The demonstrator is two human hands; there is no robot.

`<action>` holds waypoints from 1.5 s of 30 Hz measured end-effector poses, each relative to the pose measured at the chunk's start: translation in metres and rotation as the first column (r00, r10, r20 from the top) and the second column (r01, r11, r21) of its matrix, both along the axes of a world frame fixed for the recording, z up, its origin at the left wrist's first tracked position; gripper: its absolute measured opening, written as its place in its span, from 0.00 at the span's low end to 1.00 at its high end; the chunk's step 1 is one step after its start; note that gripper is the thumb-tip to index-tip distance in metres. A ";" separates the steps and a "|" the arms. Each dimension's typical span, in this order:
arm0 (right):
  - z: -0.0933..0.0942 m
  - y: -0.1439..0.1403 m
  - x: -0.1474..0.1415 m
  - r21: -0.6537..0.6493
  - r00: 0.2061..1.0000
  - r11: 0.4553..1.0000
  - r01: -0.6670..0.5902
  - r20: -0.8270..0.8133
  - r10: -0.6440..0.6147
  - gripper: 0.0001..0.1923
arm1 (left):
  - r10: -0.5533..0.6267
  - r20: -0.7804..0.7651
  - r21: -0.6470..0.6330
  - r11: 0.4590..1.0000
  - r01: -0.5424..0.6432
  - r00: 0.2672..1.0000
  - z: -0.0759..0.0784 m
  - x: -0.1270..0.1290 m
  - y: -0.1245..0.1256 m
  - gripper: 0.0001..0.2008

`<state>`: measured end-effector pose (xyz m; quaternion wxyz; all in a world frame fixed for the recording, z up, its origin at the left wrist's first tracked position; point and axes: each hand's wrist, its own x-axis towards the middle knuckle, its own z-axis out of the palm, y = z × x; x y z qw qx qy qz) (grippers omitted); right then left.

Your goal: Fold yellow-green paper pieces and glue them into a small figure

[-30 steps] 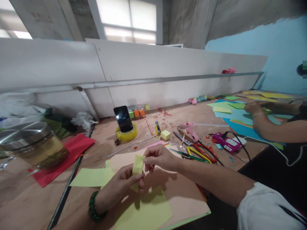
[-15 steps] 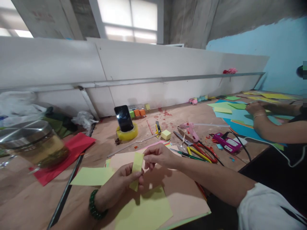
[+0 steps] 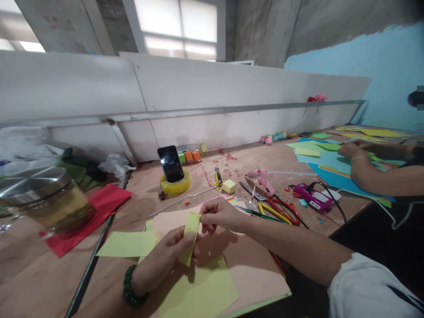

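The left hand (image 3: 162, 254) grips a yellow paper strip (image 3: 190, 238), thumb on the face, fingers behind. The right hand (image 3: 223, 216) is closed in a pinch, thumb and forefinger at the strip's upper right edge. The strip is held tilted above the pink paper stack (image 3: 255, 260); its lower end is over the far part of a large yellow sheet (image 3: 205, 293).

Edges: the stack's near right corner borders the dark area past the front of the table (image 3: 36, 287). A smaller yellow sheet (image 3: 127, 244) lies left of the stack, its right end reaching the stack.

Room for movement: on the right, pens (image 3: 265, 215) and scissors (image 3: 255, 193) lie just beyond the right forearm and limit that side. At the far edge of the stack sits a yellow cube (image 3: 229, 186). Between the cube and the tape roll (image 3: 175, 184), a thin rod (image 3: 185, 201) crosses the tabletop. A co-worker's hand (image 3: 353, 151) is well apart, at far right.
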<state>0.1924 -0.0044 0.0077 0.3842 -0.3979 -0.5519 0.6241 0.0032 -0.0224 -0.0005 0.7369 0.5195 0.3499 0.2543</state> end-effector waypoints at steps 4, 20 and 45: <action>0.001 0.000 -0.001 0.016 0.999 1.000 0.026 0.027 -0.026 0.10 | 0.016 -0.073 0.004 1.000 -0.015 0.997 0.001 0.001 0.000 0.24; -0.004 0.003 -0.003 -0.039 1.000 0.999 0.028 0.000 -0.028 0.14 | 0.002 -0.136 0.076 0.997 0.008 0.991 0.003 -0.002 0.003 0.21; -0.011 -0.002 -0.005 0.183 0.976 0.983 0.000 0.213 -0.039 0.19 | 0.043 -0.268 0.109 0.994 -0.015 0.962 0.006 0.001 0.003 0.23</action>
